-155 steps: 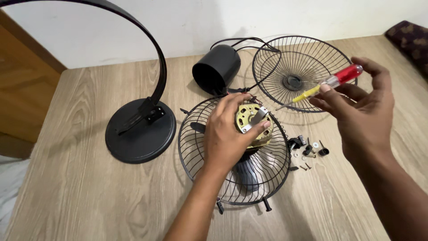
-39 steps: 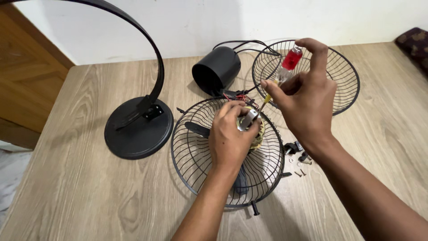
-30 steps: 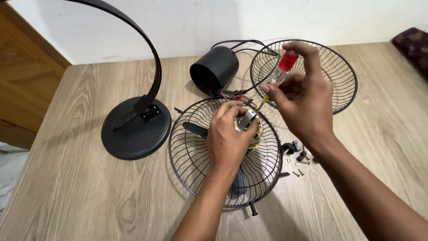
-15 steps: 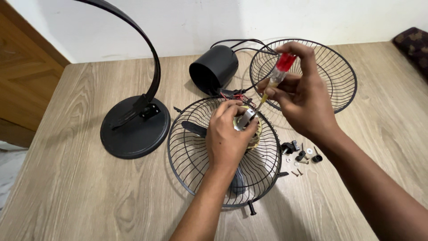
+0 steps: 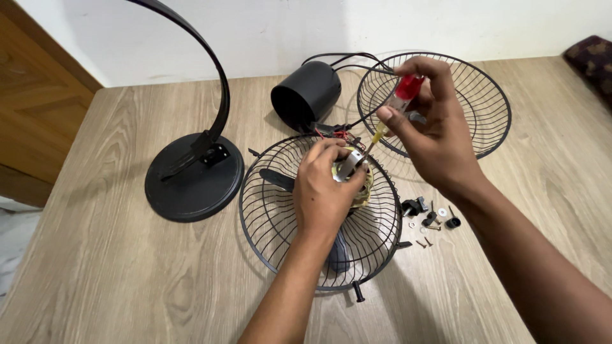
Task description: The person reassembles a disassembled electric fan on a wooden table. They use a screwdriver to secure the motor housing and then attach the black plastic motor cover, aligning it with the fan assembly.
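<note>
My left hand [image 5: 325,191] grips a brass-coloured fan motor [image 5: 358,183] with a silver bracket, held over a black wire fan guard [image 5: 268,210] that has dark blades inside. My right hand [image 5: 440,137] holds a screwdriver [image 5: 396,107] with a red and clear handle and yellow shaft, tilted steeply. Its tip meets the top of the motor beside my left fingers. Red and black wires [image 5: 335,132] run from the motor toward the back.
A black cylindrical motor cover [image 5: 307,95] lies behind the guard. A second wire guard [image 5: 481,95] sits at the back right. A round black stand base [image 5: 191,181] with a curved arm stands left. Small screws and black parts [image 5: 433,220] lie right of the guard.
The screwdriver has swung from level, held away at the right, to steeply tilted with its tip on the motor. My left hand keeps its grip on the motor.
</note>
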